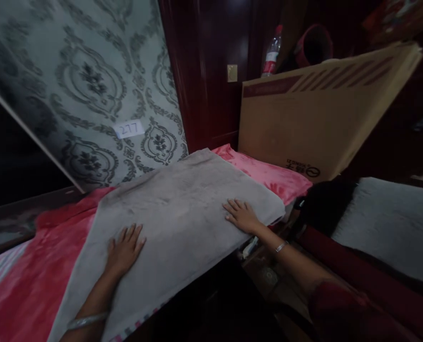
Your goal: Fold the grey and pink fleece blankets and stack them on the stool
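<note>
While both palms lie open and flat, left hand (124,249) and right hand (242,216) should press the grey towel (183,209) evenly against the pink blanket (29,280) beneath it.

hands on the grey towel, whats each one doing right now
Left hand: open, flat on the grey towel, holding nothing.
Right hand: open, flat near the towel's right edge, holding nothing.

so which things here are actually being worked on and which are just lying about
In hand: grey towel, with left hand and right hand pressed flat on it; pink blanket under it.
Lying about: cardboard box, water bottle, numbered label.
</note>
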Tool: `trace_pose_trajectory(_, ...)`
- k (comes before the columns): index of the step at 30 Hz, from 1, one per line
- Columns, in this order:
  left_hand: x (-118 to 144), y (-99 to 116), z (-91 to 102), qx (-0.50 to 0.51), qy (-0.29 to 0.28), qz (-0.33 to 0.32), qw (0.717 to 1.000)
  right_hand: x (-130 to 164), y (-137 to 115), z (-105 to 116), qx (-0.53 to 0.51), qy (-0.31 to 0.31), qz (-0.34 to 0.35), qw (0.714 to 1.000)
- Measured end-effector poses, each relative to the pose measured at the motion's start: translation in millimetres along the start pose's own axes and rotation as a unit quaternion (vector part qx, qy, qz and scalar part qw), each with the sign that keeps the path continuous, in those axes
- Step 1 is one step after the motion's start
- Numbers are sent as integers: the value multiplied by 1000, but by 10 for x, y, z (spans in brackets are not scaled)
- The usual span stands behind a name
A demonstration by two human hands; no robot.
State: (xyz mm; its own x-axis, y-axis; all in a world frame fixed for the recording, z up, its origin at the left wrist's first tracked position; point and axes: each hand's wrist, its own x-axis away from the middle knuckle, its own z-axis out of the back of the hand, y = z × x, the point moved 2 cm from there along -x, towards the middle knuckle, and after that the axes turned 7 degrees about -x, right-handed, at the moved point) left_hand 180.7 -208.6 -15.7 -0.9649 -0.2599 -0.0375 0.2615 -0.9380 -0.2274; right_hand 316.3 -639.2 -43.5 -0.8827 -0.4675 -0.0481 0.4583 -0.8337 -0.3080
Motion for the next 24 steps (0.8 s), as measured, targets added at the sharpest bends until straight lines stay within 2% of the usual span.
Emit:
trace_pose_trajectory(5,232,-618,-159,22,13,120,992,-8,52,-154,11,12,8,1000)
trace_pose_trajectory(8,266,-894,-204,48,16,176,983,-75,152,-159,5,5,18,1000)
trace_pose_trajectory(11,233,-1034,-192,52,15,207,977,-220,373,-124,4,7,11,1000)
trace_pose_trajectory(15,70,-1067,-101,34,22,230,972,-520,772,-88,14,36,-29,999)
trace_pose_trajectory(17,-86,-1012,-24,36,63,197,978,-708,954,-68,22,68,-57,996)
trace_pose_trajectory(20,-411,-848,92,127,145,88,977,-1040,1129,-10,19,116,-86,989)
trace_pose_trajectory(21,-535,-787,119,174,161,50,970,-1165,1150,17,9,127,-83,988)
trace_pose_trajectory(24,-900,-643,126,219,162,1,962,-1546,1105,109,-28,142,-66,987)
